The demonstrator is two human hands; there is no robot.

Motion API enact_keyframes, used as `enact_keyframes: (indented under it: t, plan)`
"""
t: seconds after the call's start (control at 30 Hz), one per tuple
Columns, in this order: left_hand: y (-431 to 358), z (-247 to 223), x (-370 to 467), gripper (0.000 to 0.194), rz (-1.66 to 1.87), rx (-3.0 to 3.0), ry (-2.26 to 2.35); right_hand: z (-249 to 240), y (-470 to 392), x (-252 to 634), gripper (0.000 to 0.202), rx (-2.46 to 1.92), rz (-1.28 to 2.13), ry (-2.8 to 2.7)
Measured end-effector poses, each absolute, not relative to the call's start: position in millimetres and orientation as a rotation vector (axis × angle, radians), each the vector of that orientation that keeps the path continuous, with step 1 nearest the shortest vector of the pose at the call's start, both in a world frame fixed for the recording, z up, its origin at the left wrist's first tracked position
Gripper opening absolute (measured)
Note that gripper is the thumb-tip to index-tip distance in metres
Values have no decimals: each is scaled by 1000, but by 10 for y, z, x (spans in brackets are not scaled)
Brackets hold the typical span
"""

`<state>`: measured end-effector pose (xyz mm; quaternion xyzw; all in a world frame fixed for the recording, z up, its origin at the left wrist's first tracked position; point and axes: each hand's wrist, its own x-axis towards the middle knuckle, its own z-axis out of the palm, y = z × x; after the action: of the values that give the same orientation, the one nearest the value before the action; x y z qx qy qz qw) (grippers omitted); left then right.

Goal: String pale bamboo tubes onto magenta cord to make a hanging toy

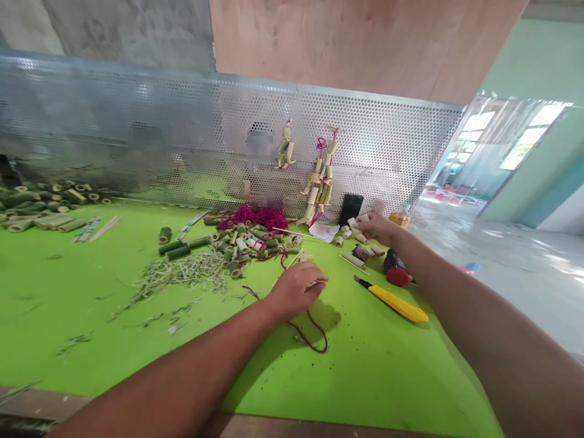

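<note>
My left hand (296,288) is closed above the green tabletop. Dark magenta string (319,348) comes out from beneath it and loops on the table toward me. A thin pale stick (295,258) and the end of a small pale piece show just beyond its knuckles; whether the fingers grip these is hidden. Farther off at the right, my right hand (376,229) pinches a short pale bamboo piece (361,219) over several similar pieces (345,233). A yellow utility knife (398,303) with its blade out lies between my forearms.
A red-and-black tool (398,269) lies beside my right forearm. Shavings (182,277), cut bamboo tubes (235,267) and a magenta string heap (253,216) spread left of centre. Bamboo figures (320,182) hang against the perforated metal panel (383,134). A black phone-like slab (350,208) leans there.
</note>
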<state>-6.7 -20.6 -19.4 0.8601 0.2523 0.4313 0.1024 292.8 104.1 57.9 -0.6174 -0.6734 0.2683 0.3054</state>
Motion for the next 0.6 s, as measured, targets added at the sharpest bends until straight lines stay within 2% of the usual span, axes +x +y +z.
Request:
enact_keyframes:
  t: [0.07, 0.17, 0.23, 0.4, 0.53, 0.6]
  plan:
    - [-211, -161, -85, 25, 1326, 2378, 833, 640, 816, 2805, 33, -1468, 857, -1784]
    - [-243, -101, -87, 60, 1314, 2159, 833, 586, 389, 2509, 46, -1079, 1367, -1662]
    - [-258, -81, -66, 70, 1246, 2097, 732, 467, 114, 2298, 47, -1029, 1543, -1637]
    - [-231, -127, 12, 35, 1163, 2068, 681, 124, -278, 1960, 40, -916, 1704, -1426]
    - [-223, -123, 47, 47, 1051, 1786, 783, -20, -364, 1871, 33, -893, 1760, -1165]
    - [-237, -86, 56, 41, 1017, 1714, 788, -58, -394, 1843, 29, -934, 1776, -1069]
